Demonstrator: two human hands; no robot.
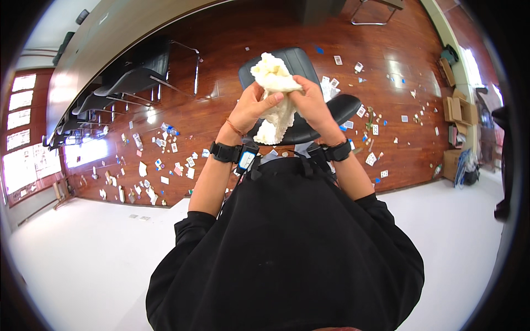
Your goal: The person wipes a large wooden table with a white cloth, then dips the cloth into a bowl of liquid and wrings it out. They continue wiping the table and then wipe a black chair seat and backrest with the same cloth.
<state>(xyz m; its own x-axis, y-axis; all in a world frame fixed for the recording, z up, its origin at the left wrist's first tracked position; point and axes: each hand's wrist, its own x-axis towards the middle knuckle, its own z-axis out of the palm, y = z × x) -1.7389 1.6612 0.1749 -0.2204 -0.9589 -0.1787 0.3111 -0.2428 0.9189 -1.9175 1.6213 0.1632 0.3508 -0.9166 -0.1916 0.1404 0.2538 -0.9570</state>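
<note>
A crumpled cream-white cloth (273, 76) with a ruffled edge hangs between my hands above a black office chair (290, 58). On its left side, my left hand (254, 103) grips the bunched middle, thumb on top. My right hand (308, 99) pinches the cloth's upper right part between thumb and fingers. The lower end of the cloth dangles over the seat, near the chair's black armrest (345, 108). Both wrists wear black straps with small devices. Parts of my fingers are hidden behind the cloth.
Playing cards (370, 159), paper scraps and plastic bottles (169, 129) litter the wooden floor. Several black chairs (132, 78) line a long table (99, 41) at the left. Cardboard boxes (461, 108) stand along the right wall. Another chair's metal frame (374, 22) is at the top right.
</note>
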